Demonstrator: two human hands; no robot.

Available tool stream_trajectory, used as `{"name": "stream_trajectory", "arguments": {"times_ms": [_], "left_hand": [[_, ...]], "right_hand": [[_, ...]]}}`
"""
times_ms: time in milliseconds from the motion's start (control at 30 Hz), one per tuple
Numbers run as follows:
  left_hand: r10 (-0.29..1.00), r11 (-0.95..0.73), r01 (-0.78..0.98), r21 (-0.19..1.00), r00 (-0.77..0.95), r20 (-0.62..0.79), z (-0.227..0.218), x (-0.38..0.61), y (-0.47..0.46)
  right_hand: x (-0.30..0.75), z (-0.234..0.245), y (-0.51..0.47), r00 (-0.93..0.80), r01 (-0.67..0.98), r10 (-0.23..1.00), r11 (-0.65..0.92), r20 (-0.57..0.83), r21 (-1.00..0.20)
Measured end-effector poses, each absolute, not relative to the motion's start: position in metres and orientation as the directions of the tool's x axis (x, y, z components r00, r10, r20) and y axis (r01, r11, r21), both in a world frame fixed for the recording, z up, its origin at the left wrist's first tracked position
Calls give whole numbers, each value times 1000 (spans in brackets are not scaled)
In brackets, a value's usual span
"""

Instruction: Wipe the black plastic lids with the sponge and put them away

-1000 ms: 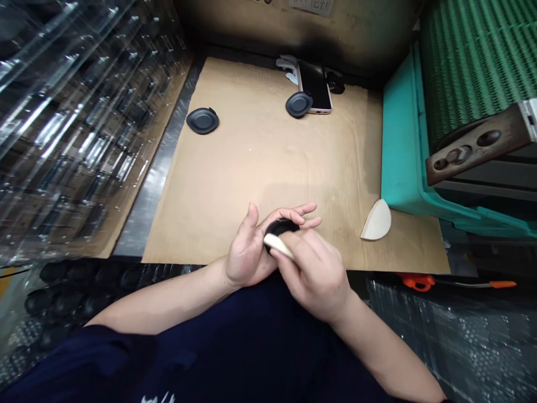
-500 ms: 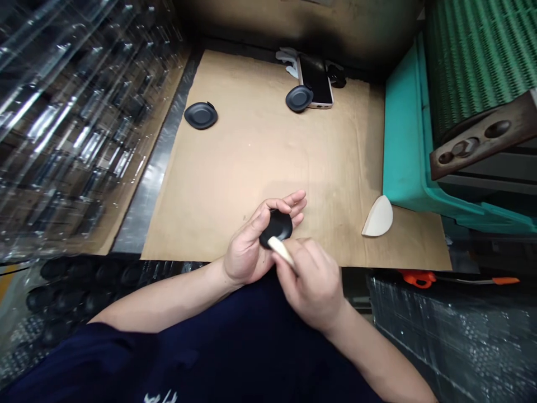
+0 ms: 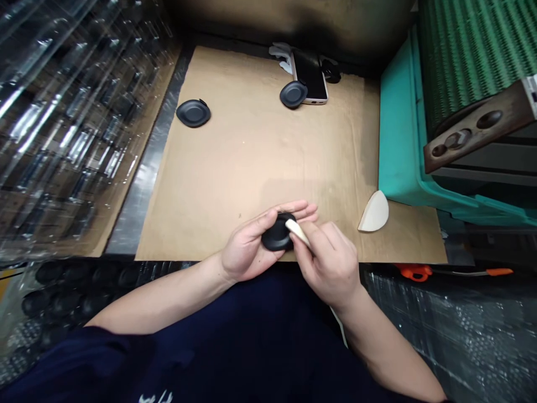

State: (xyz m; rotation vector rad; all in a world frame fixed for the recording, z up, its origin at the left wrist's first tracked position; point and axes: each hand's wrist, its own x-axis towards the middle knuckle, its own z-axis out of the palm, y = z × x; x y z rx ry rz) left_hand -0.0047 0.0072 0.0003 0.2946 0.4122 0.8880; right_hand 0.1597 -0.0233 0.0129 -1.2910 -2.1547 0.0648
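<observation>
Black rounded disc (image 3: 277, 236) sits in the left hand (image 3: 247, 246), which cups it from below, with the thumb curled over its rim and the fingers reaching past the far side. The right hand (image 3: 331, 266) is closed in a pinch on a cream foam wedge (image 3: 298, 233), whose tip touches the disc's upper face. Both hands are just over the near edge of a cardboard sheet (image 3: 251, 157). Toward that sheet's right edge lies a half-round foam piece (image 3: 373, 212), close to a teal plastic bin (image 3: 403, 129). Two more dark discs rest well apart from the hands: one (image 3: 193, 113) near the left edge, the other (image 3: 293, 94) at the far edge, overlapping a smartphone (image 3: 309, 75). A white glove (image 3: 280, 57) lies just beyond the phone. So one disc is in hand and two lie on the sheet; whether those two have been worked on cannot be told.
</observation>
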Motion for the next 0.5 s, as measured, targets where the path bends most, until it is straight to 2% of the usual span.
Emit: {"name": "stream_trajectory", "arguments": {"times_ms": [133, 300, 500], "left_hand": [[770, 637, -654, 407, 563, -300, 1, -4, 8], [801, 597, -690, 408, 542, -255, 0, -4, 8], [763, 644, -636, 425, 570, -304, 0, -4, 8]], "right_hand": [[162, 12, -14, -316, 790, 798, 521, 513, -324], [164, 18, -20, -343, 825, 834, 488, 432, -285], [164, 14, -18, -299, 821, 810, 488, 504, -298]]}}
